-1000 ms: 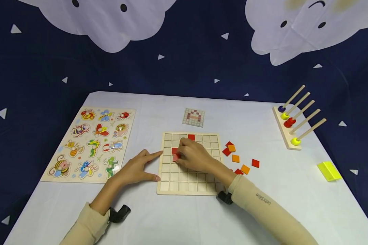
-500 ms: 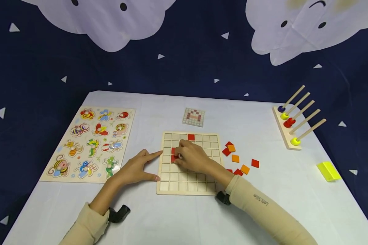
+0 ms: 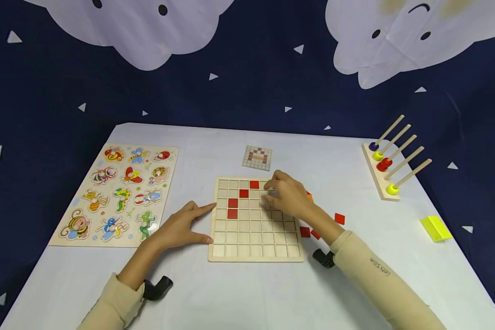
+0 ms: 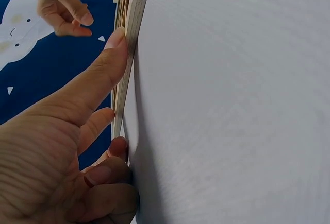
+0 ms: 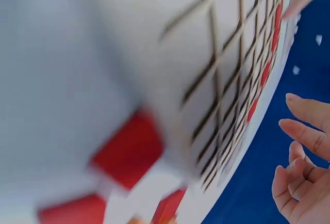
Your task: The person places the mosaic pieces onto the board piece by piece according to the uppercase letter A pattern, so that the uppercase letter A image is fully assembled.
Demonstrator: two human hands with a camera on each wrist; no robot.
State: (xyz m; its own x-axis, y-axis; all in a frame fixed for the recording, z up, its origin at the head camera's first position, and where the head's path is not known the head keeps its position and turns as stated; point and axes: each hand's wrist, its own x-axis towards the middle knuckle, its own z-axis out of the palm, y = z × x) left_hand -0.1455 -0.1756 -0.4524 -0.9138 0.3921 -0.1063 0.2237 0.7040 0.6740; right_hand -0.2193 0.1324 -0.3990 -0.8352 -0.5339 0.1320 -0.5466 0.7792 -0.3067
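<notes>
A wooden grid board (image 3: pixel 255 251) lies in the middle of the table. Several red square tiles (image 3: pixel 233 203) fill cells in its upper left part, stepping up to the right. My left hand (image 3: pixel 181 227) touches the board's left edge with thumb and index finger spread. The left wrist view has that thumb (image 4: pixel 98 77) against the board's side. Above the board's upper right cells hovers my right hand (image 3: pixel 286 195), its fingers bent loosely. Thumb and fingertips (image 5: pixel 293 126) are apart in the right wrist view, nothing between them.
Loose red tiles (image 3: pixel 305 232) and partly hidden orange ones (image 3: pixel 310 197) lie right of the board. Behind it is a small pattern card (image 3: pixel 257 158). An insect puzzle (image 3: pixel 119 197) lies left. A peg stand with rings (image 3: pixel 381 172) and a yellow block (image 3: pixel 436 228) are right.
My right hand has left the red tiles on the board's left side and moved up and right. A red tile in the second row is now uncovered. The left hand stays at the edge.
</notes>
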